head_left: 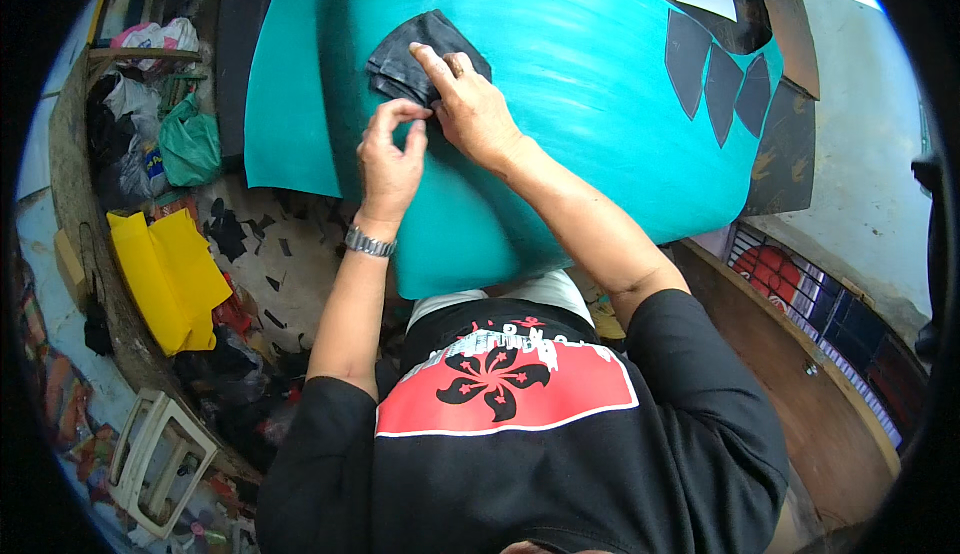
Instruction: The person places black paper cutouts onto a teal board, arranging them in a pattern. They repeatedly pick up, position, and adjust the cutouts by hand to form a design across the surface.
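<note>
A folded black piece of sheet material [428, 32] lies toward the upper left of a broad teal sheet [590, 104], with the right hand [475, 109] resting over its lower right part, forefinger stretched out across it. The left hand [393, 159], a metal-banded wristwatch [370, 242] behind it, brings thumb and forefinger close together at the piece's lower edge, though from this angle I cannot tell whether either grip pinches it. Three pointed dark pieces [722, 92] lie at the teal sheet's right, while a yellow sheet [170, 284] and a green plastic bag [190, 144] sit off to the left.
</note>
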The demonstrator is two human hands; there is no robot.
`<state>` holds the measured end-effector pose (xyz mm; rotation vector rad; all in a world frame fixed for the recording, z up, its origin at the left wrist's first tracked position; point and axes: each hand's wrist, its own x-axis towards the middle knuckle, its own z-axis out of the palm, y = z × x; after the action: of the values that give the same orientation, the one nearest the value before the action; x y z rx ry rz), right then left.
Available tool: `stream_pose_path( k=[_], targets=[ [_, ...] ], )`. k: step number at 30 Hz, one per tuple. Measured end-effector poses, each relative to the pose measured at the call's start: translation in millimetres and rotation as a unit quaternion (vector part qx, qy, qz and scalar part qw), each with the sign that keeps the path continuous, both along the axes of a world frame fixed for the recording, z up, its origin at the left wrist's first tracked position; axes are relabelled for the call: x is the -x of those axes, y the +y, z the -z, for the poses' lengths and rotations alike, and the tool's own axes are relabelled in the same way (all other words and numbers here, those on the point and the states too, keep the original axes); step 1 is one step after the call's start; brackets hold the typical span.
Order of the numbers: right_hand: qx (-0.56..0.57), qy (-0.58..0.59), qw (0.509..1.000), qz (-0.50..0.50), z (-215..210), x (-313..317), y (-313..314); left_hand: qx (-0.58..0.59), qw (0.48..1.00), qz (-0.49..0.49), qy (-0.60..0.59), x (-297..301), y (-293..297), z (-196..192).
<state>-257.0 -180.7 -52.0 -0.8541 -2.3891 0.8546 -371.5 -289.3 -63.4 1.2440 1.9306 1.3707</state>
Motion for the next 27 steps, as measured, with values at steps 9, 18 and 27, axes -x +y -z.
stream_pose_path(
  k=[9, 18, 27],
  targets=[
    [-0.084, -0.001, 0.995, -0.052, 2.6, 9.5, -5.9, 0.059, 0.983, 0.027, 0.171, -3.9, -3.2, 6.9],
    [-0.045, 0.107, 0.98, 0.164, -40.6, -24.6, 67.4, 0.123, 0.947, 0.066, 0.29, 1.3, 23.4, -12.4],
    [0.165, 0.319, 0.91, 0.208, -86.6, -137.0, 120.1, 0.12, 0.991, 0.05, 0.022, -36.1, 64.8, -57.6]
  ],
)
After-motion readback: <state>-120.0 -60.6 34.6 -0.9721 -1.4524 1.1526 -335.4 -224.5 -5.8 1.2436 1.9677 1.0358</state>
